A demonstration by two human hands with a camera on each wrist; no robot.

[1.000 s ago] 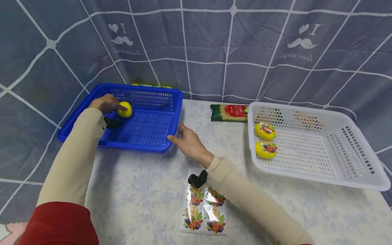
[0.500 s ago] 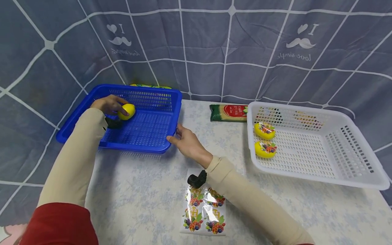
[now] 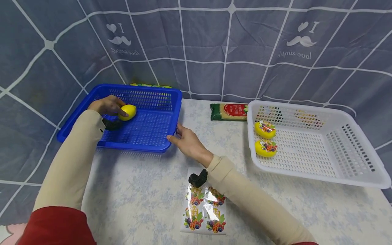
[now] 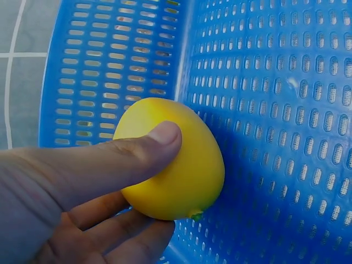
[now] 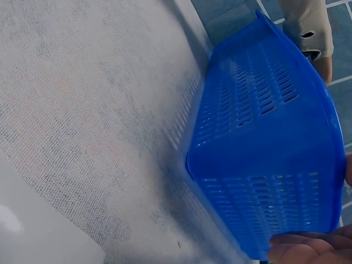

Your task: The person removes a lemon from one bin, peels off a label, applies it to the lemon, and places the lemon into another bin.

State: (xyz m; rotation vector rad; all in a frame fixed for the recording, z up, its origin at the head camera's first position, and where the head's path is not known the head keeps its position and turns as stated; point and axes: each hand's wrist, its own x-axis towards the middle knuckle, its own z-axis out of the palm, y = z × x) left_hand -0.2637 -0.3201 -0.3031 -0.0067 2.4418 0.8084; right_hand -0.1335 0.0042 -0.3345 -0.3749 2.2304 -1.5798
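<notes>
In the head view, my left hand (image 3: pixel 107 104) is inside the blue basket (image 3: pixel 147 148) on the left, gripping a yellow lemon (image 3: pixel 130 111). The left wrist view shows the thumb pressed on the upper side of the lemon (image 4: pixel 195 159), with the other fingers curled beneath it. A small green tip shows at the lemon's lower end. My right hand (image 3: pixel 191 143) holds the basket's near right corner, thumb at the rim and fingers against the outer wall. Those fingers (image 5: pixel 308 250) also appear on the basket wall (image 5: pixel 258 143) in the right wrist view.
A white basket (image 3: pixel 300 173) on the right contains two lemons (image 3: pixel 265 148) bearing fruit-print stickers. Below my right wrist lies a sheet of fruit stickers (image 3: pixel 203 217). A green packet with a red label (image 3: pixel 228 112) stands against the curtain (image 3: pixel 208 44).
The lemon has turned in my left hand, from nearly end-on to more side-on, and shifted slightly right and nearer. My right hand has stayed on the basket corner.
</notes>
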